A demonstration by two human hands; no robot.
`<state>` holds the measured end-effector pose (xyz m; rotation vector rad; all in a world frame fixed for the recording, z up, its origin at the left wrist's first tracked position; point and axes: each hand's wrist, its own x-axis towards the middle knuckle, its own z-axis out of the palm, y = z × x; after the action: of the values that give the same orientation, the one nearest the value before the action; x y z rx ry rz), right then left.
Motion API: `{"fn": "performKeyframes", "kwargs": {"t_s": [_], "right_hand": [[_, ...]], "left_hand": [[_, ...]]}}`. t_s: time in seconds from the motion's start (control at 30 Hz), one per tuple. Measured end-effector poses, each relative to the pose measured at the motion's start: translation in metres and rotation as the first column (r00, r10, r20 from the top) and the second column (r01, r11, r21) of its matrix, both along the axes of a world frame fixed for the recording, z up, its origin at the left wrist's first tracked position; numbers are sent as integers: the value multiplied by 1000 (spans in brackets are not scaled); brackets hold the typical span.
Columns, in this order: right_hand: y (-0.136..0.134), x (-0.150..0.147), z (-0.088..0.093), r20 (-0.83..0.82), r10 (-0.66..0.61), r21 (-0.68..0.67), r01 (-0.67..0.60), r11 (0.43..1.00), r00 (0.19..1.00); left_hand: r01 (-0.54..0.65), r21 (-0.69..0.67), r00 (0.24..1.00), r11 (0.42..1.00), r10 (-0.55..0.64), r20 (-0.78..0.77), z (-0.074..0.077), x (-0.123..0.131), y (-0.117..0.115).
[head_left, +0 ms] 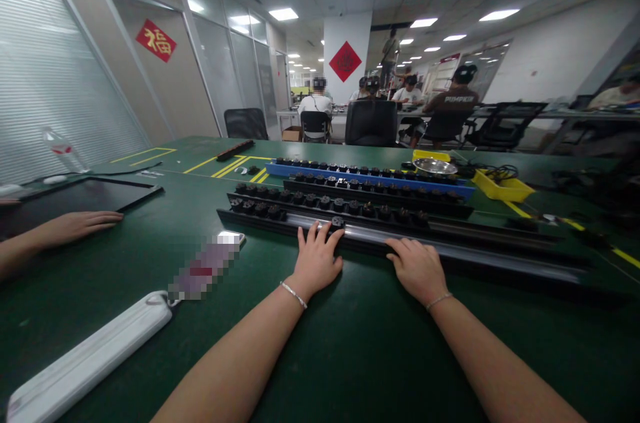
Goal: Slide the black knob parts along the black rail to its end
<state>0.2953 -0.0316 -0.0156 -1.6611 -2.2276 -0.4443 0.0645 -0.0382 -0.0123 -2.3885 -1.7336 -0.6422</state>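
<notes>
My left hand [320, 263] reaches to the nearest long black rail [490, 262], its fingers around a small round black socket module [337, 222] that sits in the rail's channel. Further right, my right hand [419, 268] holds the front edge of the same rail with bent fingers. Toward the rail's left end stand several more black modules [260, 208] in a row. Behind it lie another black rail [500, 231] with modules, a shorter black rail [425, 200] and a blue rail [370, 176], each carrying a row of similar parts.
A white strip-shaped object [90, 363] and a pixelated phone-like item [207, 266] lie at left. Another person's hand [75, 226] rests by a black tray [125, 193]. A yellow bin [505, 188] and metal dish [435, 166] stand back right. People sit beyond the green table [350, 356].
</notes>
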Motion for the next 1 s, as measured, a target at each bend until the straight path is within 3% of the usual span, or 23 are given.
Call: {"fn": "performKeyframes", "kwargs": {"t_s": [0.53, 0.77, 1.0], "right_hand": [[-1, -4, 5, -52, -17, -44, 14, 999, 998], [-1, -7, 11, -147, -53, -102, 38, 994, 988], [-4, 0, 2, -184, 38, -80, -54, 995, 982]], "left_hand": [[20, 1, 1000, 1000, -20, 1, 2, 7, -3], [49, -2, 998, 999, -49, -42, 11, 8, -2], [-51, 0, 999, 999, 51, 1, 10, 22, -1]]}}
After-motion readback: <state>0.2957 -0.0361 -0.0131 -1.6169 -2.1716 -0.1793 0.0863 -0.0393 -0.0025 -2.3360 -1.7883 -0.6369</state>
